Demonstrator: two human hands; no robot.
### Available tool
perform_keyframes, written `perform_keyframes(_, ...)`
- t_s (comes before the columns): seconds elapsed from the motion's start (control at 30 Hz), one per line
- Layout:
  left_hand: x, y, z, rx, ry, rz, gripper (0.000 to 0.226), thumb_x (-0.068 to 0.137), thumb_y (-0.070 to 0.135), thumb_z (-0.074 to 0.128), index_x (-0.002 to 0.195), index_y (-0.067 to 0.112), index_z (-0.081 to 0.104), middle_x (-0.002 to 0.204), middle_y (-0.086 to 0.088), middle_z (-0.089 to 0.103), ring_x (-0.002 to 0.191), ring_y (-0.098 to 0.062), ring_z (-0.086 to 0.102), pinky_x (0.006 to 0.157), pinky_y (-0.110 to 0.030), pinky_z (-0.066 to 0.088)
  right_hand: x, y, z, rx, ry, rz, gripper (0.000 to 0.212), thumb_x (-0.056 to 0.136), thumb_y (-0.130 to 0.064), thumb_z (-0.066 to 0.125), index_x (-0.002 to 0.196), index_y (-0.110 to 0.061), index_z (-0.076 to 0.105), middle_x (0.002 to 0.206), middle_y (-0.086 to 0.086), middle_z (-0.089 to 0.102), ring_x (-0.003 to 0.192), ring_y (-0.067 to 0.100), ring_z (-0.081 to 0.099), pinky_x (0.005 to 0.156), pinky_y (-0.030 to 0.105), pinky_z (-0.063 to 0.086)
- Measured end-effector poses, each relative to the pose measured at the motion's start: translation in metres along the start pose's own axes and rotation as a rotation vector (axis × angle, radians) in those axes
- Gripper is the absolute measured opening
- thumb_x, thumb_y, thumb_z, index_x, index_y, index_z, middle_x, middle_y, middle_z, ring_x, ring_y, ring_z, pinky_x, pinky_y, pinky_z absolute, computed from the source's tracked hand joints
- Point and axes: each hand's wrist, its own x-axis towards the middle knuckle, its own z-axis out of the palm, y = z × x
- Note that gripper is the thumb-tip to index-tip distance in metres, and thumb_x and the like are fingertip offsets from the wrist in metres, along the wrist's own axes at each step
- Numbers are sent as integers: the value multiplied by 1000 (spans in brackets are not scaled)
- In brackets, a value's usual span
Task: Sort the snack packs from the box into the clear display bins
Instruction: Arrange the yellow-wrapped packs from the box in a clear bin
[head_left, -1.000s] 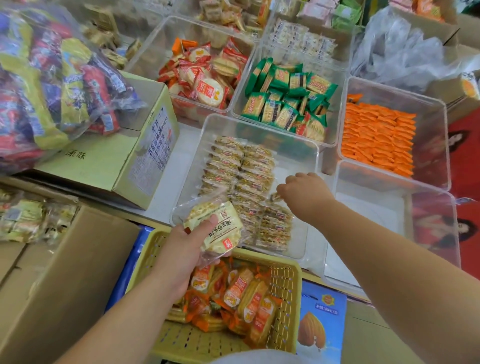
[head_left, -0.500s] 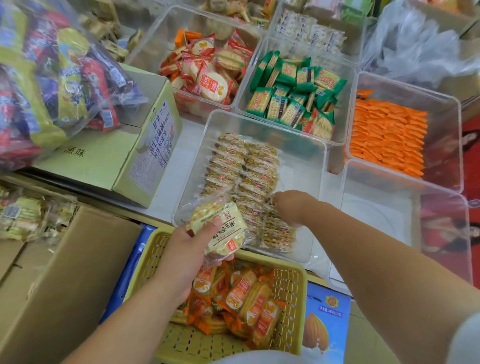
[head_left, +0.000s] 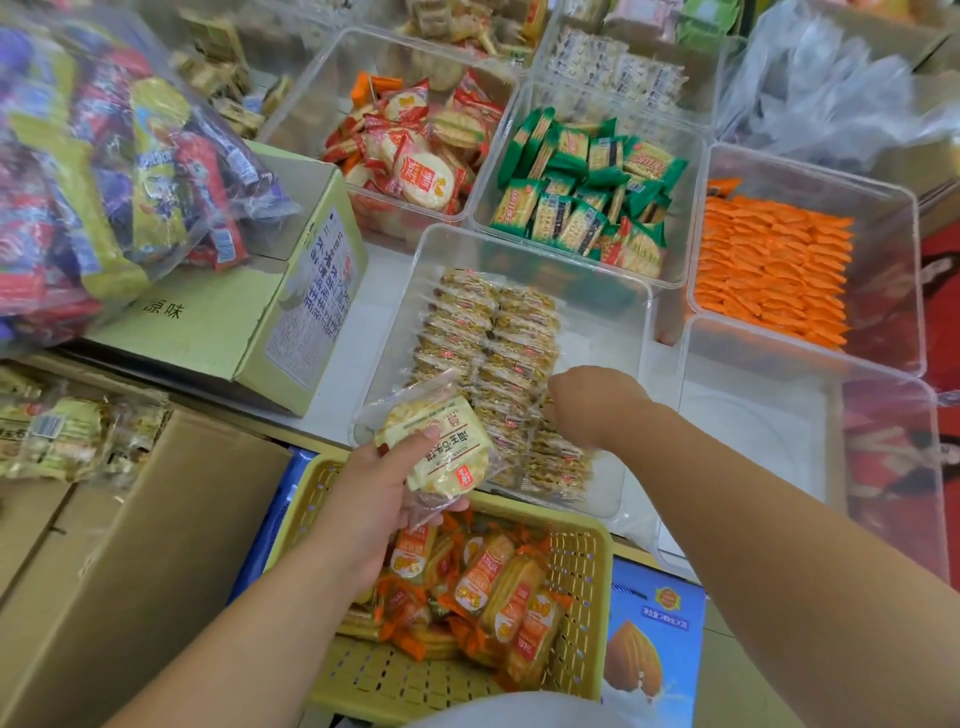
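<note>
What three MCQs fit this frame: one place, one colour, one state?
1. Where is the right hand?
A) over the yellow basket
B) inside the middle clear bin, at its clear-wrapped packs
C) on the cardboard box

2. What colour are the stacked packs in the far-right filled bin?
A) green
B) purple
C) orange

3. What is the left hand doing?
A) hanging empty
B) gripping a pale round cracker pack
C) pressing a lid

Key: 1B, the hand sits past the bin wall among the rows; 2C, the wrappers are all orange; 3B, the thumb lies across the pack.

Fingertips of right hand (head_left: 592, 410) unseen
</note>
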Motion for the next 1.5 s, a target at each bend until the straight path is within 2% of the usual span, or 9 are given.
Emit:
perform_keyframes(0.17,-6,1,2,-85,-28,-37,30,100,34,56,123,17,67,106,-16,79,78,-36,77,54,-30,55,-68,-26,7,529,396,-359,57,93,-35,60,148,-25,49,150,-1,49,136,20,47,110,39,43)
perform_keyframes(0.27,-12,2,13,-68,-115,-9,37,96,42,57,117,18,74,105,-19,78,77,-34,76,59,-34,55,-107,-40,22,588,502,-532,81,81,-56,72,152,-28,44,162,-3,34,149,18,31,120,33,27)
perform_keyframes(0.4,-16,2,29,97,-283,13,53,90,59,54,119,19,74,113,-26,73,93,-37,71,75,-44,54,-126,-48,38,563,651,-410,70,84,-39,78,148,-27,50,158,0,41,147,26,34,116,48,37)
perform_keyframes(0.53,-13,4,35,430,-295,62,66,88,81,43,108,28,75,103,0,80,92,-23,77,76,-37,53,-126,-37,42,655,807,-351,48,90,-10,69,137,-13,62,135,5,62,123,25,57,102,41,50)
perform_keyframes(0.63,0,9,22,734,-132,366,57,82,85,39,105,43,71,108,20,74,100,-4,70,81,-29,49,-116,-16,35,623,776,-239,47,90,-11,73,136,-17,62,127,3,66,114,25,61,98,34,49)
perform_keyframes(0.73,21,15,-3,1195,215,633,69,85,76,51,137,30,56,138,4,58,128,-23,52,103,-43,45,-98,15,18,504,735,-119,36,95,-20,68,131,-18,67,118,4,70,106,28,62,87,40,54)
perform_keyframes(0.87,40,12,-27,1544,263,340,115,79,92,34,164,16,14,170,-11,19,151,-35,29,117,-49,34,-63,40,-3,98,569,-65,30,99,-22,59,128,-25,65,114,0,70,104,28,60,81,38,53)
perform_keyframes(1.03,49,3,-37,1649,292,358,131,67,101,6,164,13,4,171,-7,18,146,-29,41,105,-41,47,-20,34,-10,-226,293,-18,38,90,-8,55,123,-26,64,108,1,63,103,26,54,74,36,38)
perform_keyframes(1.5,56,-2,-39,1740,323,376,123,72,93,0,163,11,6,167,-9,26,141,-27,46,97,-39,51,48,26,2,-32,-205,32,27,95,1,53,116,-4,68,114,10,66,96,24,64,80,31,52)
